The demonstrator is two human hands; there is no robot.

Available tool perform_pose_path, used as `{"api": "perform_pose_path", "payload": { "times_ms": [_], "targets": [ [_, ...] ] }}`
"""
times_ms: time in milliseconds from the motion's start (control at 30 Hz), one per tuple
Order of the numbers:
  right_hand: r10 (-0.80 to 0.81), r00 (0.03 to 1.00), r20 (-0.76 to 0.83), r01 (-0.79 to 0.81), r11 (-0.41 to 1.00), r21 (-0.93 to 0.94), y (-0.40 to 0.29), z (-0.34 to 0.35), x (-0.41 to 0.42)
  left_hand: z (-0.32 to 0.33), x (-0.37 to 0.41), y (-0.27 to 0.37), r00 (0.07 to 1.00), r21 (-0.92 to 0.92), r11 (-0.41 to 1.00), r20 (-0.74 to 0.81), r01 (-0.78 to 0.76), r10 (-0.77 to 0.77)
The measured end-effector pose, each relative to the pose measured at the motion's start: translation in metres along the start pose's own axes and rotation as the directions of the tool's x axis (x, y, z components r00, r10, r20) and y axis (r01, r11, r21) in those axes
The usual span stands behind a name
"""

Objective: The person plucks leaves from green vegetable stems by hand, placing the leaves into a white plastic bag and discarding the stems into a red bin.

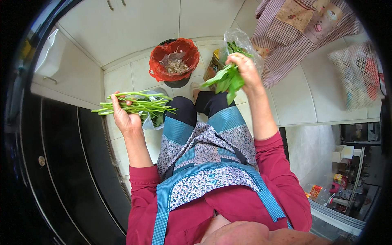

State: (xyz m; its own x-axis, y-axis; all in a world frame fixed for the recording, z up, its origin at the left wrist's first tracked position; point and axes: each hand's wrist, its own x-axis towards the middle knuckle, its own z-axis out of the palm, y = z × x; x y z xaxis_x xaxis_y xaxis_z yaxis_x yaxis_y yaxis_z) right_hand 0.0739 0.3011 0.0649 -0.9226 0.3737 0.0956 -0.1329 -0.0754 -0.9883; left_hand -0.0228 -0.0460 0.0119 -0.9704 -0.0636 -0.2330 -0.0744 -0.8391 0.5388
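My left hand holds a loose bundle of long green vegetable stems, lying roughly level across the palm and fingers. Beneath the stems' right part, a whitish plastic bag with dark green leaves stands low beside my knee. My right hand is closed on a bunch of green leaves, which hangs from the fingers over my other knee. Just behind that hand, a clear plastic bag contains more greens. My right hand partly hides this bag.
A dark bin lined with a red plastic bag holds scraps on the tiled floor. A tin-like box stands below the clear bag. White cabinets rise ahead; a checked cloth and a mesh bag hang at right.
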Motion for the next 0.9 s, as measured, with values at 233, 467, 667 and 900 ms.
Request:
{"api": "perform_pose_path", "payload": {
  "times_ms": [233,467,667,900],
  "targets": [
    [-0.575,0.814,-0.085,0.161,0.364,-0.917,-0.042,-0.045,0.06,-0.028,0.035,0.001,0.99,-0.06,0.992,0.088,0.114,-0.109],
    [-0.249,0.954,0.167,0.124,-0.179,-0.976,0.131,-0.144,0.134,-0.045,0.065,0.005,0.978,-0.008,0.981,0.077,0.194,-0.193],
    [-0.037,0.998,0.051,0.058,0.227,-0.972,0.11,-0.119,0.142,-0.062,0.074,0.026,1.0,0.435,0.9,0.014,0.009,-0.017],
    [-0.233,0.962,0.141,0.167,0.097,-0.981,0.058,-0.085,0.111,-0.127,0.096,-0.015,0.996,0.952,0.302,-0.03,0.054,-0.081]
  ]
}}
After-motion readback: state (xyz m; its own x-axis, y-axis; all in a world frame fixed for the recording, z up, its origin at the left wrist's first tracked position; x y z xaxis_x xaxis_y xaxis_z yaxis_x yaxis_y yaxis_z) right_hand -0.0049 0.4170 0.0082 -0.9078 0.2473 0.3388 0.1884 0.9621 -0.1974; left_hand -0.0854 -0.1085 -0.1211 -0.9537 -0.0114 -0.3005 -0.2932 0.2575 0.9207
